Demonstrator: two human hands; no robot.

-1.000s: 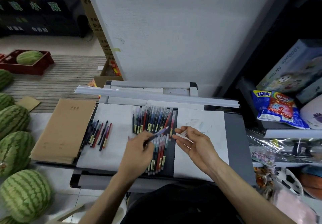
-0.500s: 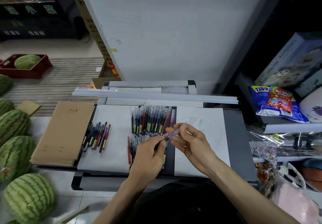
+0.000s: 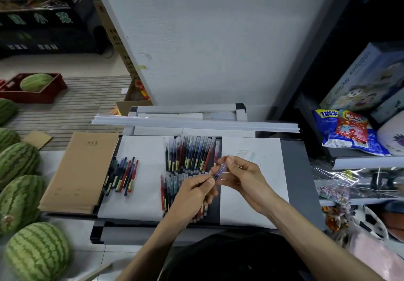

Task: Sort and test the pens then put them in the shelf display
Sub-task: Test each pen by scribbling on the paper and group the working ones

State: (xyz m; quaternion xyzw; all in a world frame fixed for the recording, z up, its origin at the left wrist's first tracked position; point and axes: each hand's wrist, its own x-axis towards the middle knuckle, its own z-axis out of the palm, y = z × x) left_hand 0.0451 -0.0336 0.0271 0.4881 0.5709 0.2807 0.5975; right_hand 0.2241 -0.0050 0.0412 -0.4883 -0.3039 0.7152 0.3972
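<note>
The person's left hand (image 3: 192,190) and right hand (image 3: 244,178) were bare. The left forearm (image 3: 157,241) and the right forearm (image 3: 306,221) were bare too, uncovered all the way down to the bottom edge of the view. Between them sat a black fabric garment (image 3: 229,256), plain, matte and softly rounded along its upper edge. Whether it was a shirt or trousers could not be told.

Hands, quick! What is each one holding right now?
Left hand: holds the blue pen by its lower end.
Right hand: pinches the same pen's upper end.
</note>
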